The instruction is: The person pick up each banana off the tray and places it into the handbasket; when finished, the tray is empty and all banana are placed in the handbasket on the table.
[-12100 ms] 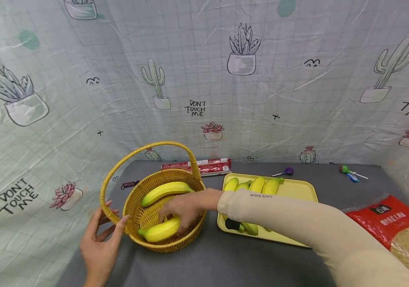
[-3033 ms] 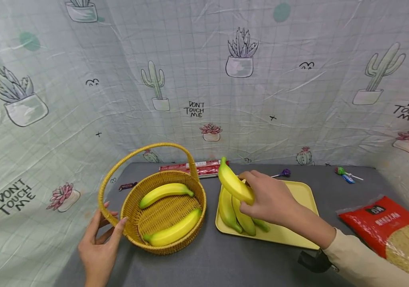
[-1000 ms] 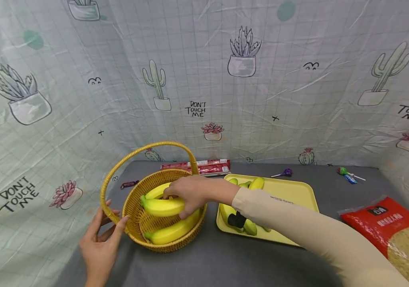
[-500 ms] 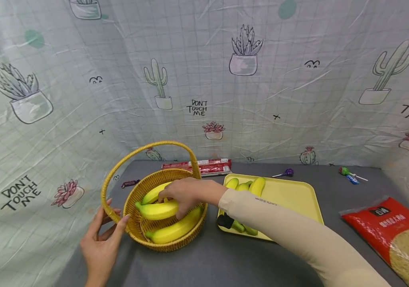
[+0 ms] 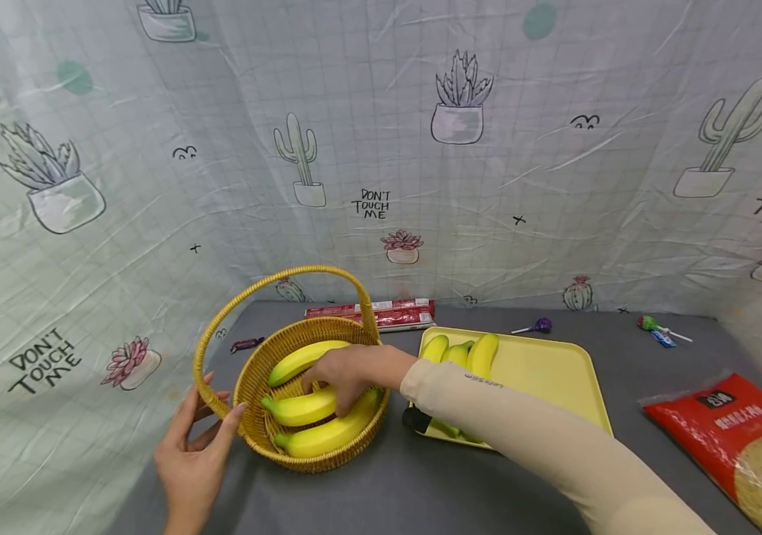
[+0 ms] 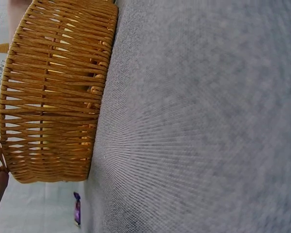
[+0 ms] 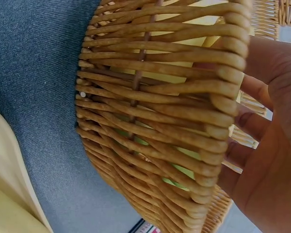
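A yellow wicker basket [image 5: 267, 446] with a tall arched handle stands at the left of the grey table. My left hand [image 5: 193, 453] holds it at the foot of the handle, thumb near the rim. Inside, a banana [image 5: 303, 360] lies at the back and another banana [image 5: 330, 437] at the front. My right hand [image 5: 347, 375] reaches over the right rim and grips a middle banana [image 5: 300, 409] between those two, its stem end pointing left. In the right wrist view, basket weave hides the fingertips. Several bananas [image 5: 483, 357] lie on a yellow tray [image 5: 554, 379], partly covered by my right sleeve.
Red-and-white packets [image 5: 401, 316] lie behind the basket, and a small dark-wrapped candy [image 5: 245, 345] is at its left. A purple lollipop [image 5: 541, 325] and a green lollipop [image 5: 650, 322] lie at the back. A red bag [image 5: 722, 423] of dry food sits on the right.
My right hand lifted a banana from the tray, carried it left and lowered it between the two in the basket. Earlier it held the front banana there. The left hand stayed on the handle.
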Motion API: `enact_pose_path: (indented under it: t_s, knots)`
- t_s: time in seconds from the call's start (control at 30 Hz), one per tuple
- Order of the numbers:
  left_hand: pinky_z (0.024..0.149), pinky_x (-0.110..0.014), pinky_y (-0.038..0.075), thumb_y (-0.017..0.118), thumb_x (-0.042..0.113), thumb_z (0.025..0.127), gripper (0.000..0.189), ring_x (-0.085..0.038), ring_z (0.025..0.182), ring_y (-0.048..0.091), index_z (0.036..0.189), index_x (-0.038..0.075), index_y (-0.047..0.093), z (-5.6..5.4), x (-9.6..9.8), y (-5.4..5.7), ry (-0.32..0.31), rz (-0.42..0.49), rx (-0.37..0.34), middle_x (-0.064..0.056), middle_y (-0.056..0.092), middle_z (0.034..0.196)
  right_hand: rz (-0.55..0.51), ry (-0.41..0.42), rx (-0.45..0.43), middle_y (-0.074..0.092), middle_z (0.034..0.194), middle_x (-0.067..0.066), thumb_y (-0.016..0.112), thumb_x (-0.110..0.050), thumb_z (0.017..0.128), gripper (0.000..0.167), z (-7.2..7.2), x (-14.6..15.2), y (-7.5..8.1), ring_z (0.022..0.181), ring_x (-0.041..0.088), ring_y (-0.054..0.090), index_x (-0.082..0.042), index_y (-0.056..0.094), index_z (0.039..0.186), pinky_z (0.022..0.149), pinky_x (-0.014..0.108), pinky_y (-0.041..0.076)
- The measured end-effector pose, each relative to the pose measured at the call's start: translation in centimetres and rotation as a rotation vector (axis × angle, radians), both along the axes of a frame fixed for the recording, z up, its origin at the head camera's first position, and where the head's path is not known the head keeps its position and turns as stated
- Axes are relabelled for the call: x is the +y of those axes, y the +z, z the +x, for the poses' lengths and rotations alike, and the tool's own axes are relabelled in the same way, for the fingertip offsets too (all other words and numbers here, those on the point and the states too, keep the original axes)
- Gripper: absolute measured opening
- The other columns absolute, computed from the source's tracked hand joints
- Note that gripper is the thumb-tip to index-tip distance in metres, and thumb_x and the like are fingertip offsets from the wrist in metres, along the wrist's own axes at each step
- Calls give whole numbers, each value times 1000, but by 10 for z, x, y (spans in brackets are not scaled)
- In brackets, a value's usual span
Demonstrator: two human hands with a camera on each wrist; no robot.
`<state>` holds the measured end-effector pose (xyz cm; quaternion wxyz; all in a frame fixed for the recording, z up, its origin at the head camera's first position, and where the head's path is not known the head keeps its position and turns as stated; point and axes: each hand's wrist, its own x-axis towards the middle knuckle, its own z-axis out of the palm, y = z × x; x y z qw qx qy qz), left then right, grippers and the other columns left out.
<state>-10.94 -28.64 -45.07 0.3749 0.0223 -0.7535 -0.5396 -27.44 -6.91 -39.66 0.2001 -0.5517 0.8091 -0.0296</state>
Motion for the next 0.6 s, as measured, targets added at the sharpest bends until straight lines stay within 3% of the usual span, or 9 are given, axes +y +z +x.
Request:
enact_pose_path:
  t_s: [0.37, 0.6]
  knots:
    - [77, -23, 62, 82, -9, 89, 68, -31, 107, 68, 149, 20, 64, 1, 1, -2, 12, 12, -12, -10, 71, 125, 47, -29, -77, 62, 113, -5, 81, -10, 90, 51, -3, 0, -3, 95, 11, 56, -23, 64, 136, 76, 24, 50]
    - [76, -24, 63, 82, -9, 89, 67, -31, 106, 68, 148, 19, 65, 1, 2, 0, 16, 13, -12, -11, 72, 119, -8, -17, -65, 66, 113, -1, 80, -14, 92, 40, -2, 1, 2, 96, 9, 58, -17, 68, 131, 79, 24, 51]
